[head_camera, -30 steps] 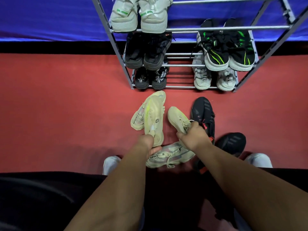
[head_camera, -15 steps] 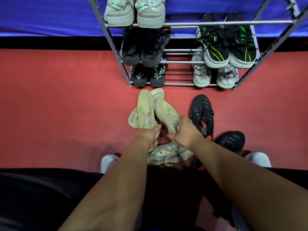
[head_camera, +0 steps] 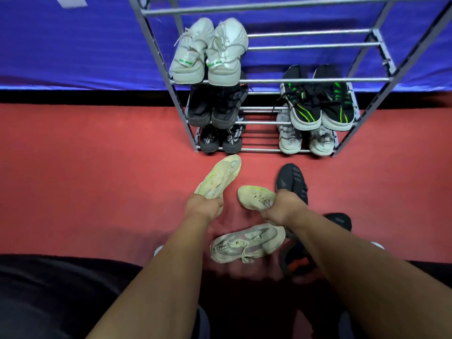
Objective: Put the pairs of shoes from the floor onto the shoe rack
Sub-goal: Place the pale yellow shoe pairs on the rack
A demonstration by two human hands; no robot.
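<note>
Cream-yellow pair, held over the red floor (head_camera: 97, 179) just short of the shoe rack's (head_camera: 305, 80) front edge. The left hand (head_camera: 204, 207) is curled round the heel of the left shoe (head_camera: 219, 176), and the right hand (head_camera: 281, 207) clamps the right shoe (head_camera: 254, 195) near its collar. Best to bring them side by side, toes level, then aim for the bare rails at the upper shelf's right end.

A single wide-angle view from a camera worn on the person's head, facing forward and steeply down. The left hand (head_camera: 204, 206) and right hand (head_camera: 281, 209) sit close below it, mid-frame. Red floor (head_camera: 97, 179) fills the middle; the metal shoe rack (head_camera: 305, 80) stands near ahead, its top cut off by the upper edge.
</note>
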